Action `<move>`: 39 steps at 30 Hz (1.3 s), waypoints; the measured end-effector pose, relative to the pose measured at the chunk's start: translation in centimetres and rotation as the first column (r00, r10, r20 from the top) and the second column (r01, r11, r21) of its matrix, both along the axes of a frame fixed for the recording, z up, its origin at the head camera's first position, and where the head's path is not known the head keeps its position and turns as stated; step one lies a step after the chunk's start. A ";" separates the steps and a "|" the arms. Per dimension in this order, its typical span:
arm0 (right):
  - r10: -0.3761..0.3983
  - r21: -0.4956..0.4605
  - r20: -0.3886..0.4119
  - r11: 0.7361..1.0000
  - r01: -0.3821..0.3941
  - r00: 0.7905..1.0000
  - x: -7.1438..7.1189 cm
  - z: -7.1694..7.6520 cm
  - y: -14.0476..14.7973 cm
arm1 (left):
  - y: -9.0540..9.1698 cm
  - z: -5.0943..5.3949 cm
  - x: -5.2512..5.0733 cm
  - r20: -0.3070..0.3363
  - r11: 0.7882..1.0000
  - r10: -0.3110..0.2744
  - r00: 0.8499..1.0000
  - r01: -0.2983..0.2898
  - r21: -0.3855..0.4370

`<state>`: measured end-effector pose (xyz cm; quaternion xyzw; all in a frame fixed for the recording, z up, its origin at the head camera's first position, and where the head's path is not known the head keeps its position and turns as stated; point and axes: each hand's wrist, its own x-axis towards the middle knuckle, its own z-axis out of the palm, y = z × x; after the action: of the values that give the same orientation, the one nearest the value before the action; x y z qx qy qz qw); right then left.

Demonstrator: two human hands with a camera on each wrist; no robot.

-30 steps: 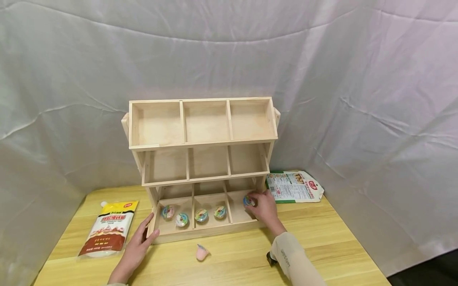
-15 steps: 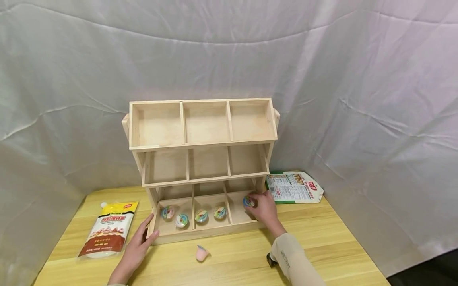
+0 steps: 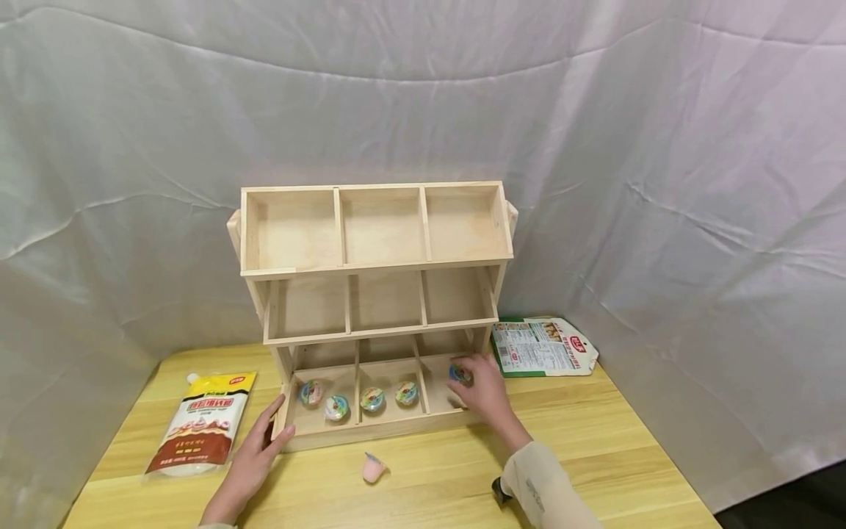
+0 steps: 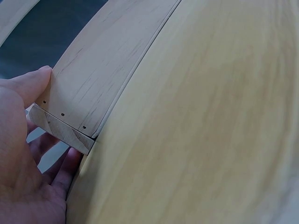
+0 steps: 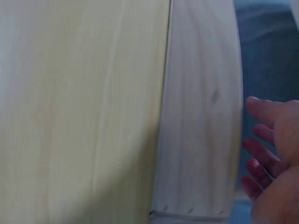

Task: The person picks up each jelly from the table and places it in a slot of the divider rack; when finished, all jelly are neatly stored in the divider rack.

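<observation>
A three-tier wooden rack (image 3: 390,423) stands on the table. My left hand (image 3: 250,463) holds its lower left corner, thumb at the front board (image 4: 88,84) and fingers round the side. My right hand (image 3: 487,393) is over the bottom tier's right compartment, beside a blue-lidded jelly cup (image 3: 459,375) that it partly covers. In the right wrist view its loosely bent fingers (image 5: 266,158) stand apart from the thumb, with nothing seen between them. Two jelly cups (image 3: 336,408) lie in the left compartment and two more (image 3: 372,399) in the middle one.
A pink jelly cup (image 3: 373,468) lies on its side on the table (image 3: 436,492) before the rack. On the left lies a yellow, white and brown spouted pouch (image 3: 201,426), on the right a green-and-white package (image 3: 545,347). Grey cloth (image 3: 370,125) hangs behind.
The fingers of my right hand have spread away from the blue-lidded cup, which stays in the right compartment. My left hand has kept its place at the rack's corner.
</observation>
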<state>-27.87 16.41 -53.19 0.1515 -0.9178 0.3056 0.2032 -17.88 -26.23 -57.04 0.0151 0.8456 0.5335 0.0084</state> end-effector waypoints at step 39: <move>0.643 -0.053 0.351 0.739 -0.671 0.681 9.2 -0.8 -9.6 | -0.1 -0.3 -0.1 0.012 1.000 0.002 1.000 -0.002 0.003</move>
<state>-18.63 6.82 -53.98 0.4225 -0.8342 0.3426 -0.0912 -17.98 -26.29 -57.33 0.0109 0.8447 0.5350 0.0128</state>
